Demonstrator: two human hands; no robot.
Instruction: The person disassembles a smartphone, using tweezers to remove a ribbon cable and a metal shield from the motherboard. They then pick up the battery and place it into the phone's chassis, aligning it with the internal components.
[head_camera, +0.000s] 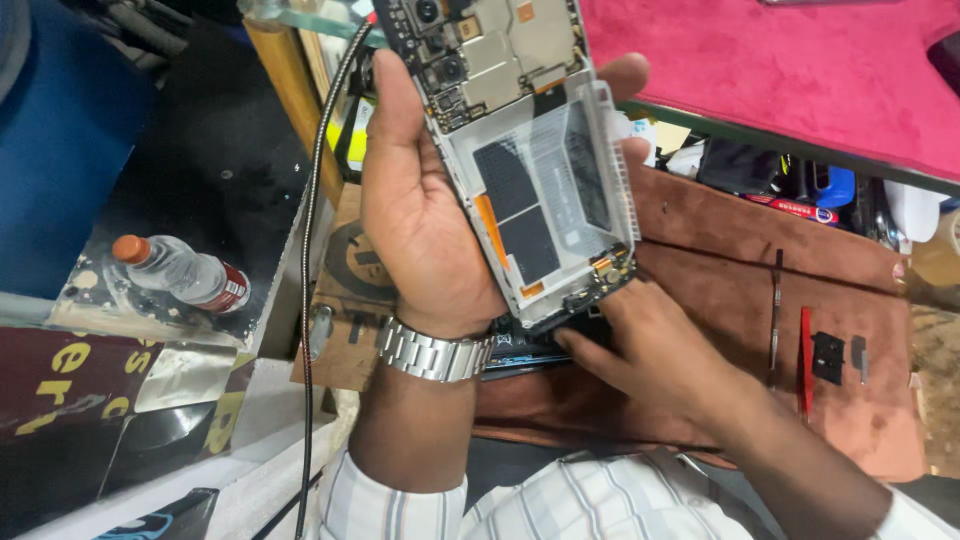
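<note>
The left hand (425, 215) is holding an opened smartphone (520, 150) with its back cover off, the grip wrapping the phone's left edge with the thumb along one side and fingertips showing past the far edge. The phone is being held up in the air above the brown leather mat (720, 290), its long axis running from the upper left of the view down to the lower right. The camera modules and metal-shielded circuit board are pointing up and away from the person; the bottom end, with its small connector board, is pointing down toward the right hand (650, 350). The open inside is facing the camera, showing the empty battery bay with black and orange strips.

The right hand is sitting just under the phone's lower end, fingers touching that corner; whether its grip is pinching anything I cannot tell. A steel wristwatch (432, 352) is circling the left wrist. On the mat, well apart, red tweezers (805, 355) and a plastic bottle (180, 272) on the left shelf are lying still.
</note>
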